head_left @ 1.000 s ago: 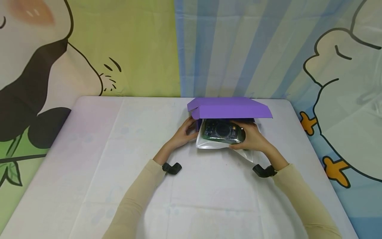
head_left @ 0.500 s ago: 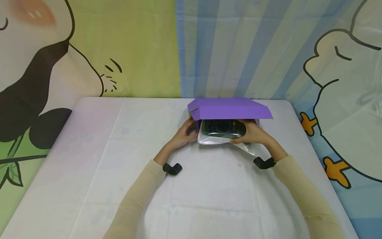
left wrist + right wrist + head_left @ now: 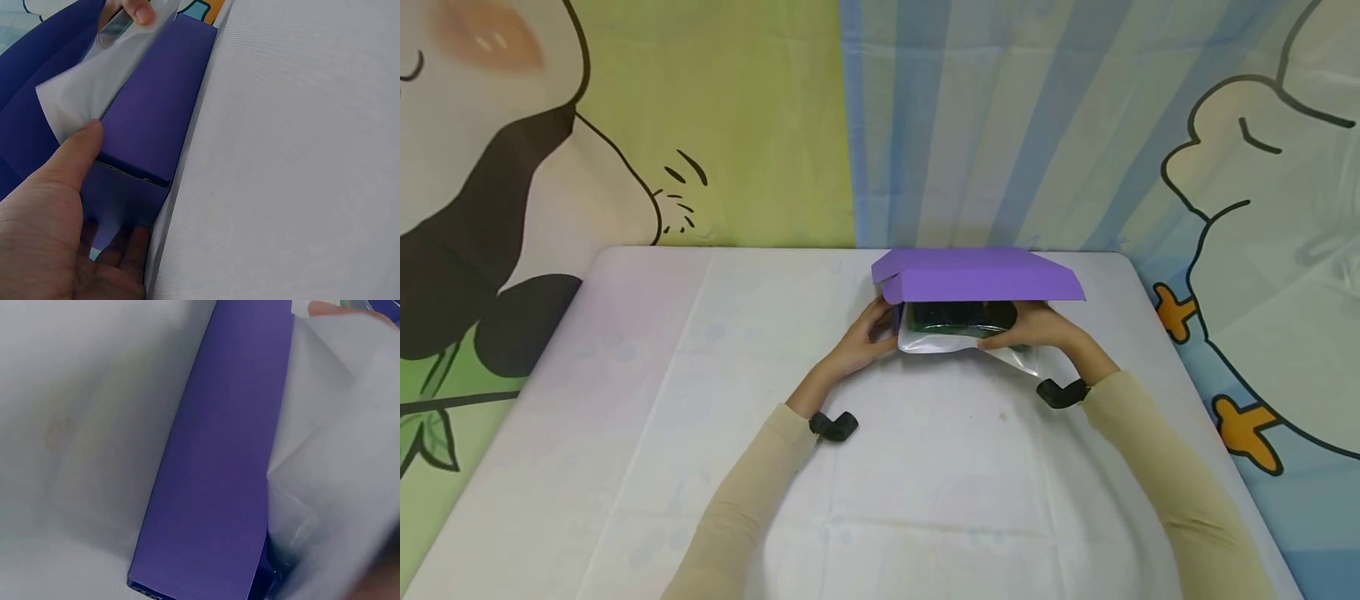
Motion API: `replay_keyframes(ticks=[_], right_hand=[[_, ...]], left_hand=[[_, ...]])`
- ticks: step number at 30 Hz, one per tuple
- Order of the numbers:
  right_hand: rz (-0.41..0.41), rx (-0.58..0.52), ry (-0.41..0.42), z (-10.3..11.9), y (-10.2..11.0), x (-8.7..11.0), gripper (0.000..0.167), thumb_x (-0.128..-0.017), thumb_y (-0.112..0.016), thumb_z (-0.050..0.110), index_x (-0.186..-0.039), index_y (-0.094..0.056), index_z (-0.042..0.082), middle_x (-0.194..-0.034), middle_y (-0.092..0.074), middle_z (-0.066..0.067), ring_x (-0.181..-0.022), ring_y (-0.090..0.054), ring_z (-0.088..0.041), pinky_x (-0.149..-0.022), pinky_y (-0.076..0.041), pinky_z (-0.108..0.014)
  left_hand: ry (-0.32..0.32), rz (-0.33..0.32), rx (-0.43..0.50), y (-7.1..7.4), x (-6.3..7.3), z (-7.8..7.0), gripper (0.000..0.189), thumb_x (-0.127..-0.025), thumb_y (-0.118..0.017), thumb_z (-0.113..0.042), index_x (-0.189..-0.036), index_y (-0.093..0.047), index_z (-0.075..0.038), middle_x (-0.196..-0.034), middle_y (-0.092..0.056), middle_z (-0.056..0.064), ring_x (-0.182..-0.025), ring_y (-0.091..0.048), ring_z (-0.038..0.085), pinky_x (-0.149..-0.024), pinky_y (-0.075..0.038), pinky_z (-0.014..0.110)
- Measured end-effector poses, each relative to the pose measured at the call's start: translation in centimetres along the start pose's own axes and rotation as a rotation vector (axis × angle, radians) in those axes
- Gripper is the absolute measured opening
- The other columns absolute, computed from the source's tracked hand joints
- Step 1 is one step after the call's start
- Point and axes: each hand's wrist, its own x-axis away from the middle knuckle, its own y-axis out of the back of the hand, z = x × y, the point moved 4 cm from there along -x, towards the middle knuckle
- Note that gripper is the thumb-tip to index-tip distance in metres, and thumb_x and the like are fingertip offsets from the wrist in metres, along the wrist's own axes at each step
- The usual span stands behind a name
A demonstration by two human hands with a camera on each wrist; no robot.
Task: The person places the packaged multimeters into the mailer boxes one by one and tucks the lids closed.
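A purple cardboard box (image 3: 985, 285) stands at the far side of the table, its lid raised and tipped forward over the opening. My left hand (image 3: 855, 342) grips its left end; in the left wrist view the thumb lies over the top edge and the fingers are against the outer side wall (image 3: 125, 203). With my right hand (image 3: 1045, 327) I hold a clear-fronted, white-backed bag (image 3: 938, 342) with a dark, rounded pack inside. The bag is partly under the lid, and its white edge overhangs the box's front wall (image 3: 212, 456). The lid hides the far part of the bag.
A white cloth (image 3: 887, 500) covers the table. Behind it hangs a printed cartoon backdrop (image 3: 737, 125), close to the box's back. Each wrist carries a black camera mount (image 3: 835, 427).
My right hand has pushed the bag away from me, farther under the lid, so less of the dark pack shows. The left hand and the box have stayed in place.
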Motion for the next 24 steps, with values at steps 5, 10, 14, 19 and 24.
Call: replay_keyframes(ticks=[5,10,14,19,24], right_hand=[[0.019,-0.065,-0.048,-0.3,0.0,-0.7,0.113,-0.073,-0.085,0.028,-0.154,-0.010,0.004,-0.158,-0.013,-0.020,-0.145,-0.014,-0.036,-0.116,-0.020,-0.060],[0.033,-0.193,-0.051,-0.6,-0.1,-1.3,0.105,-0.074,-0.085,0.018,-0.151,-0.016,0.004,-0.155,-0.021,-0.016,-0.141,-0.019,-0.031,-0.117,-0.020,-0.055],[0.112,-0.205,-0.125,-1.3,-0.2,-1.5,0.097,-0.076,-0.082,0.027,-0.148,-0.022,0.002,-0.150,-0.028,-0.017,-0.138,-0.025,-0.030,-0.116,-0.022,-0.053],[0.185,-0.119,-0.189,-2.0,0.0,-1.9,0.096,-0.078,-0.079,0.040,-0.149,-0.026,0.004,-0.149,-0.033,-0.018,-0.137,-0.031,-0.033,-0.114,-0.029,-0.056],[0.105,-0.052,-0.156,-1.5,1.2,-2.4,0.093,-0.069,-0.087,0.044,-0.143,-0.040,0.014,-0.140,-0.046,-0.008,-0.126,-0.044,-0.026,-0.107,-0.039,-0.052]], left_hand=[[-0.014,0.000,0.005,0.2,-0.1,0.5,0.069,-0.087,-0.064,0.011,-0.145,-0.027,0.015,-0.156,-0.018,0.030,-0.141,-0.027,0.045,-0.113,-0.033,0.053],[0.002,-0.001,-0.019,0.3,-0.3,3.3,0.073,-0.088,-0.066,0.006,-0.150,-0.028,0.006,-0.159,-0.018,0.021,-0.143,-0.028,0.037,-0.115,-0.034,0.043],[0.024,-0.004,-0.030,0.2,-0.2,4.0,0.074,-0.088,-0.067,0.004,-0.150,-0.028,0.004,-0.160,-0.017,0.018,-0.143,-0.029,0.036,-0.115,-0.034,0.041],[0.017,-0.006,-0.034,0.0,-0.2,3.4,0.073,-0.087,-0.068,0.006,-0.149,-0.029,0.007,-0.159,-0.019,0.022,-0.142,-0.030,0.038,-0.114,-0.035,0.045],[-0.008,0.012,-0.011,-0.1,0.0,1.0,0.071,-0.087,-0.066,0.009,-0.147,-0.028,0.012,-0.156,-0.020,0.029,-0.141,-0.028,0.043,-0.112,-0.034,0.054]])
